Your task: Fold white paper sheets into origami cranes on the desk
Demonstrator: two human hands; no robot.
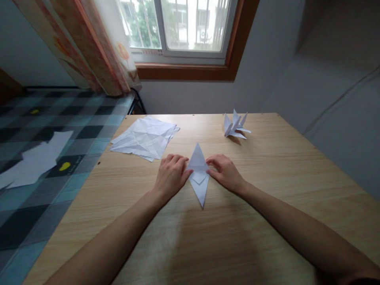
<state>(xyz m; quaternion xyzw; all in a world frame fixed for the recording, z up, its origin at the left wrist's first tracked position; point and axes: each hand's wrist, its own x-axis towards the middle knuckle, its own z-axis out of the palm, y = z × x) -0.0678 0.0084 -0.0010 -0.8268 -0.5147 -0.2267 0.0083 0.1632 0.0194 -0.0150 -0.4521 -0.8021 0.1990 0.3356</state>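
A white sheet of paper folded into a long diamond point(199, 170) lies on the wooden table between my hands, one tip pointing away from me and the other toward me. A smaller pointed flap shows across its middle. My left hand point(172, 172) pinches its left corner between thumb and fingers. On the opposite corner, the thumb and curled fingers of my right hand point(225, 172) close at the paper's edge. Both forearms reach in from the lower corners of the view.
Creased white sheets point(145, 136) lie in a stack at the table's far left. Folded paper cranes point(236, 126) stand at the back right. Left of the table point(285, 158), more white paper point(38, 160) rests on a checked bed cover point(26, 221). A window point(192, 27) is behind.
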